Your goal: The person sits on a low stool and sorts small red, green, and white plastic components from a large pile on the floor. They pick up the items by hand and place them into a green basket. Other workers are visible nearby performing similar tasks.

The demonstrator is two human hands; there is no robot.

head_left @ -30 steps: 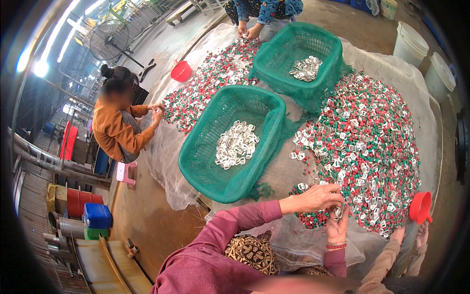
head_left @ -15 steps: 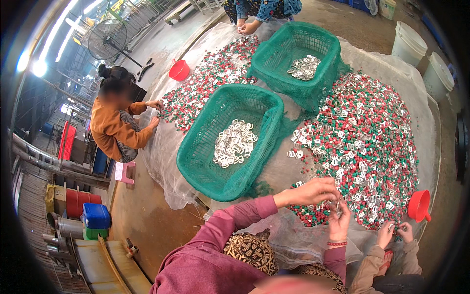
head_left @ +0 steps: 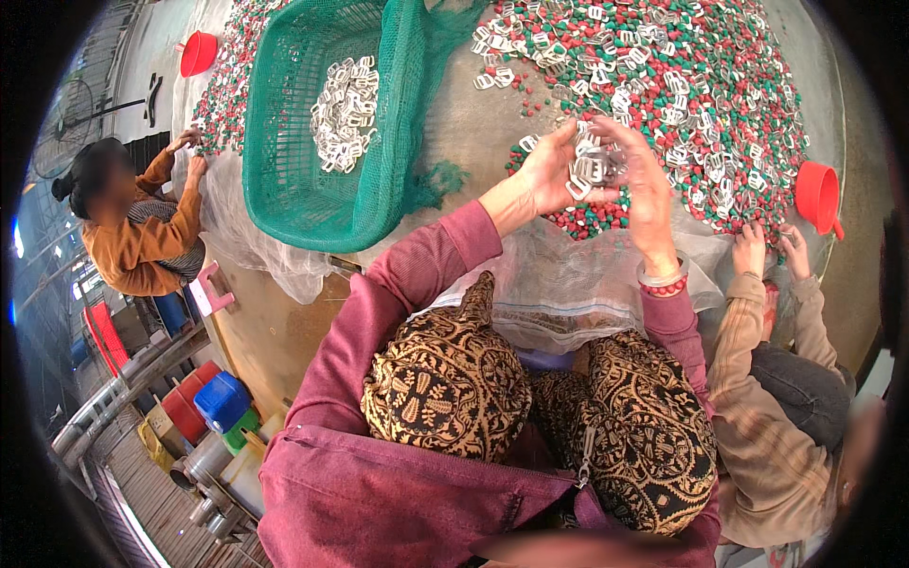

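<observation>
Several silvery metal buckles [head_left: 589, 168] are gathered between my two hands, above the near edge of a spread pile. My left hand [head_left: 547, 172] curls round them from the left, thumb up. From the other side my right hand [head_left: 650, 194] cups them; its fingertips are partly smeared by motion. Beneath and beyond lies the mixed pile [head_left: 653, 85] of red and green pellets with many similar buckles. To the left stands a green basket [head_left: 275, 204] lined with green netting, with a heap of loose buckles [head_left: 343, 115] on its bottom.
A co-worker's hands [head_left: 765, 248] touch the pile at my right, near a red scoop [head_left: 816, 194]. Another person [head_left: 142, 218] crouches at the far left by more pellets. A second red scoop [head_left: 198, 54] lies there. Translucent sheeting [head_left: 530, 284] covers the floor before my knees.
The view has tilted down, bringing my lap into sight. My hands, close together at the fingertips before, are now further apart with a cluster of buckles showing between them.
</observation>
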